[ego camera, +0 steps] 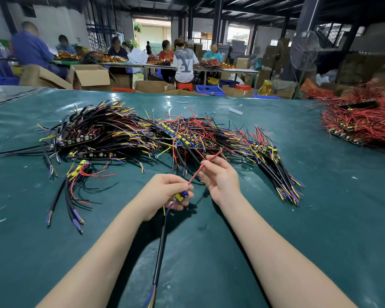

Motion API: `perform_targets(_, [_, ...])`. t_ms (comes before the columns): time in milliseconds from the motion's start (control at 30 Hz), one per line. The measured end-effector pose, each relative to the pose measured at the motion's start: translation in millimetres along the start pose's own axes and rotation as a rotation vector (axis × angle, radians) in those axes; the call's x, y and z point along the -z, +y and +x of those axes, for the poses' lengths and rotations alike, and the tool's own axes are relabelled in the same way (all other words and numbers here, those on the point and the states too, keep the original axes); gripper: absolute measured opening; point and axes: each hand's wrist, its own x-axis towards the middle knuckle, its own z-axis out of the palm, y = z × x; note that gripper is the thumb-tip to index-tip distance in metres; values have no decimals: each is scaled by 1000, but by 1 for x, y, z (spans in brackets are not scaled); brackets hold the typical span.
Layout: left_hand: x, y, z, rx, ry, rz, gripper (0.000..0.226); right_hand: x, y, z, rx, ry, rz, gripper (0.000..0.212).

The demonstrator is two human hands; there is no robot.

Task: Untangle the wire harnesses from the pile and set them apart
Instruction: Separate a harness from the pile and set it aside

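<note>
1. The left hand (165, 196) has its fingers curled around the small yellow and blue component block (181, 196) of one harness and holds it just above the table.
2. The right hand (220, 177) pinches the thin red wire (196, 175) of the same harness between thumb and fingertips, with the other fingers loosely bent. The wire rises from the block toward the right, and its far end reaches the near edge of the pile.
3. From the block, a thick black sheathed cable (159, 252) runs toward the person between the two forearms, over the dark green plastic table cover (298, 230).
4. The big tangled pile of black, yellow, purple and red wire harnesses (187, 134) lies just behind the hands. A few separate harnesses (76, 185) lie apart at the left.
5. In my judgement the step in hand is freeing this one harness. Its cable looks clear of the pile, but the red wire end may be caught in it.
6. The next move calls for drawing the red wire out slowly, so that neighbouring wires do not follow, and then laying the harness apart, probably with the separate ones.
</note>
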Motion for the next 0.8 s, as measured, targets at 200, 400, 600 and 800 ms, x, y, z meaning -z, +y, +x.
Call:
perform_targets(200, [-3,0,0,-9,-3,60,18,3,-4,2,85,85,-84,24])
perform_targets(400, [-3,-1,0,-2,-55,67,18,14,-19,6,98,131,-53,19])
perform_targets(600, [-7,0,2,-6,-63,118,21,13,-24,8,182,136,-111,24])
perform_targets(800, [-6,-2,-1,-91,116,-18,25,13,-24,7,211,4,-108,25])
